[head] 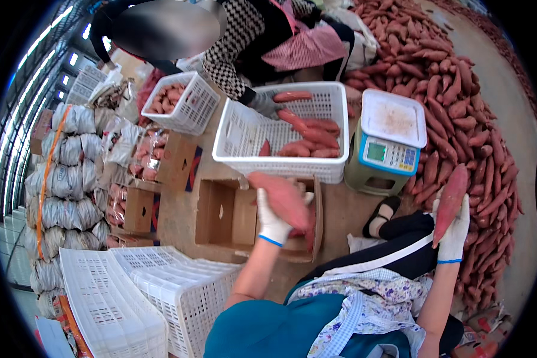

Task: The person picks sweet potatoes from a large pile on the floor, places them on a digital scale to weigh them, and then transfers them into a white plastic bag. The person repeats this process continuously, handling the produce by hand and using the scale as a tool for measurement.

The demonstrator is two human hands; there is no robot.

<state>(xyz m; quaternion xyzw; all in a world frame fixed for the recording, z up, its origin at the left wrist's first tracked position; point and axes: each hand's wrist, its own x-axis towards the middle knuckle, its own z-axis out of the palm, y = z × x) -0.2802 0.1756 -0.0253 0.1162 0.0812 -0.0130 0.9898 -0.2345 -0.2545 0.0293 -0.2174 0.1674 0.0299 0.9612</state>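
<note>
My left hand (270, 219), in a white knit glove with a blue cuff, grips a large red-skinned sweet potato (281, 199) above a cardboard box (226, 215). More sweet potatoes lie in that box's right part, half hidden by my hand. My right hand (456, 228), gloved alike, holds a long sweet potato (453, 197) beside the big pile of sweet potatoes (487, 179). Beyond the box, a white plastic crate (279, 164) has several sweet potatoes (315, 132) gathered in its right half. A co-worker's gloved hand (265, 104) reaches into this crate at its far side.
A digital scale (387, 154) rests on a green stool (358, 172) right of the crate. White crates (112, 304) stand at my left. Filled cardboard boxes (138, 208) and stacked bundles (67, 179) line the left side. Another crate (188, 107) of sweet potatoes stands further off.
</note>
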